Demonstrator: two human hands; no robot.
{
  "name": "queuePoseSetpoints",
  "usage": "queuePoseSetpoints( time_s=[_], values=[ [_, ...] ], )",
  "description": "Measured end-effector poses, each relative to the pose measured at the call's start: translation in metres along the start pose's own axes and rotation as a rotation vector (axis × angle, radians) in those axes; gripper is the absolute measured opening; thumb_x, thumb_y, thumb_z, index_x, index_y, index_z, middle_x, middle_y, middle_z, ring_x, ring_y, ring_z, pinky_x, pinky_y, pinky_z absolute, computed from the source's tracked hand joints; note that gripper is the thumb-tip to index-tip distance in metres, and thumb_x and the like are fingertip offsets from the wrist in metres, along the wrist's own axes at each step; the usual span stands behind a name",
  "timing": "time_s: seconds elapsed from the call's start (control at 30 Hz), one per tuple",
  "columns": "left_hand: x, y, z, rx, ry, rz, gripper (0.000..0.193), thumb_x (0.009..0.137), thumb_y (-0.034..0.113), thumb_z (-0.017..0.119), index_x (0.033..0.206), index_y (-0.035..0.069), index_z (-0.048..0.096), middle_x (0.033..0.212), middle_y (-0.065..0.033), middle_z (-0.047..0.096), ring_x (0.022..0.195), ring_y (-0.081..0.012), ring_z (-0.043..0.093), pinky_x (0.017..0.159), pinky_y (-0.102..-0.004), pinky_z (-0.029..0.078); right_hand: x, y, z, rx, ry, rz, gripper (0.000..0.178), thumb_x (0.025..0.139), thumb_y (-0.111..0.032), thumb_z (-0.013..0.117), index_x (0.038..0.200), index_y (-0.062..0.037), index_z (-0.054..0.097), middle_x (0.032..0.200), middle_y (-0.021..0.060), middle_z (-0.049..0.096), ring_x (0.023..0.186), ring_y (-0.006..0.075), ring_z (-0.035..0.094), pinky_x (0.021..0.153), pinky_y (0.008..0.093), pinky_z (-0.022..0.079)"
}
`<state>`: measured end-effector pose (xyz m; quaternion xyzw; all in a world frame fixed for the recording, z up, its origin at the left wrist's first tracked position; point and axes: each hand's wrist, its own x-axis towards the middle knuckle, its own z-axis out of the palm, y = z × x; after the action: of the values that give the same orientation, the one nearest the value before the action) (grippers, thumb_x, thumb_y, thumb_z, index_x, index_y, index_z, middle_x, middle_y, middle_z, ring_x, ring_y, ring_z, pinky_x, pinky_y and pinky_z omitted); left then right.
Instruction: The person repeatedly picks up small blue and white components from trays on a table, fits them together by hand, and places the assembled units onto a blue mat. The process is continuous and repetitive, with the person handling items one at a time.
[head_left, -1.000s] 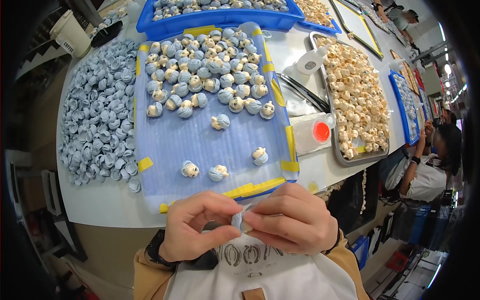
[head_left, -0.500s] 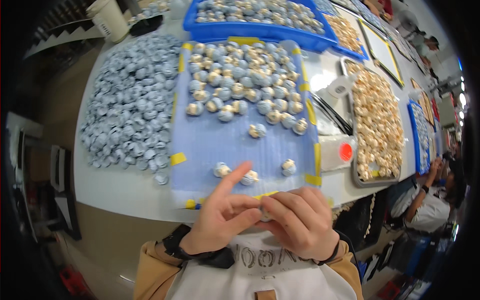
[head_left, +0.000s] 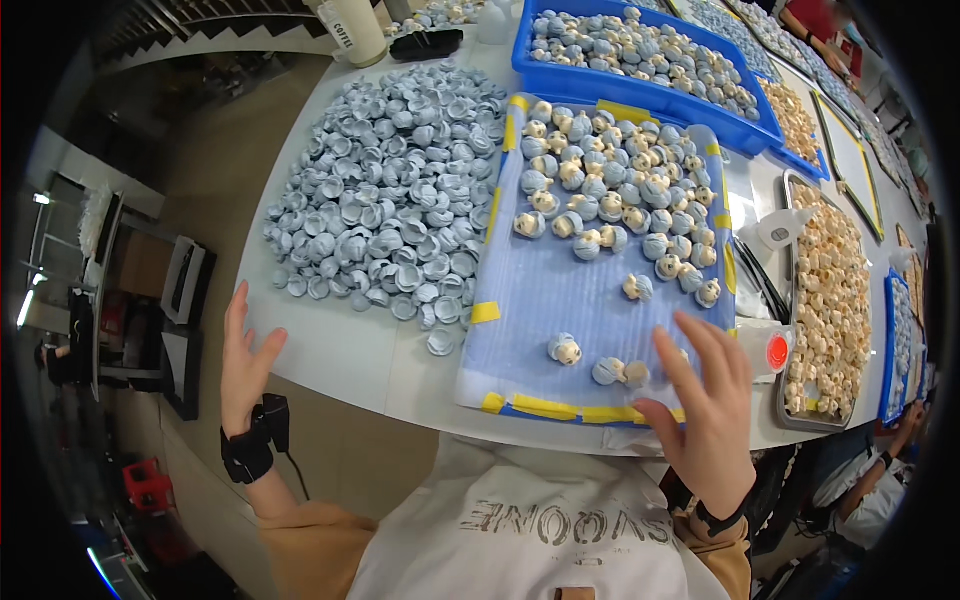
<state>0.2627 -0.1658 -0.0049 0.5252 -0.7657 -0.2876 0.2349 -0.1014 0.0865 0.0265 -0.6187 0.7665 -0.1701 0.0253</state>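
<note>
My left hand (head_left: 247, 365) is raised at the table's left edge, fingers spread, holding nothing. Over the front right corner of a blue-lined tray (head_left: 570, 290) hovers my right hand (head_left: 708, 425), its fingers apart with nothing visible between them. Close to its fingertips lie a small pale-blue piece (head_left: 606, 371) and a cream round piece (head_left: 636, 374), side by side. Another blue-and-cream head-like piece (head_left: 565, 349) sits to their left. Part of one more shows behind the right fingers. Many similar pieces (head_left: 610, 180) crowd the tray's far half.
A heap of pale-blue cup-shaped shells (head_left: 385, 190) covers the table left of the tray. Behind stands a blue bin (head_left: 650, 85) of finished-looking pieces. To the right are a metal tray (head_left: 785, 400) of cream pieces, a white bottle (head_left: 780, 230) and a tub with a red spot (head_left: 768, 350).
My hands were together around a small piece; now they are apart and open, the left far to the left. A cream piece now shows beside a blue one. The view has swung left.
</note>
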Motion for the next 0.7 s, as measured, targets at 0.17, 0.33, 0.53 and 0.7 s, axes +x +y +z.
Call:
queuePoseSetpoints(
  time_s=[0.17,0.33,0.53,0.7],
  values=[
    [0.063,-0.017,-0.021,0.416,-0.088,0.225,0.068,0.086,0.027,0.058,0.142,0.009,0.024,0.148,-0.0153,0.018,0.138,-0.0287,0.017,0.11,-0.035,0.017,-0.005,0.004,-0.01,0.118,0.074,0.023,0.055,0.071,-0.018,0.07,0.122,-0.0048,0.053,0.125,0.0149,0.049,0.113,0.0348,0.044,0.092,0.0458,0.035],
    [0.131,-0.027,-0.02,0.127,-0.208,0.084,0.062,0.095,0.044,0.035,0.145,0.011,0.017,0.152,-0.0141,0.005,0.14,-0.0237,0.005,0.111,-0.0342,0.009,-0.008,0.006,-0.01,0.164,0.012,-0.01,0.056,0.071,-0.018,0.069,0.123,-0.0033,0.051,0.127,0.0153,0.048,0.115,0.0355,0.043,0.093,0.0462,0.035],
    [0.149,-0.041,-0.003,-0.049,-0.334,-0.021,0.067,0.096,0.051,0.027,0.145,0.008,0.013,0.151,-0.0118,0.012,0.139,-0.0215,0.009,0.111,-0.0334,0.008,-0.014,0.012,-0.007,0.125,-0.033,-0.008,0.057,0.073,-0.022,0.068,0.123,0.0003,0.05,0.128,0.0163,0.047,0.118,0.0373,0.041,0.095,0.0472,0.034],
    [0.103,-0.029,0.002,-0.119,-0.357,-0.026,0.071,0.096,0.053,0.021,0.145,0.006,0.004,0.151,-0.0133,0.005,0.14,-0.0228,0.002,0.112,-0.0335,0.004,-0.017,0.013,-0.003,0.142,-0.065,-0.002,0.06,0.075,-0.029,0.066,0.124,-0.0001,0.048,0.129,0.017,0.046,0.118,0.0384,0.04,0.095,0.0482,0.034]
  ],
)
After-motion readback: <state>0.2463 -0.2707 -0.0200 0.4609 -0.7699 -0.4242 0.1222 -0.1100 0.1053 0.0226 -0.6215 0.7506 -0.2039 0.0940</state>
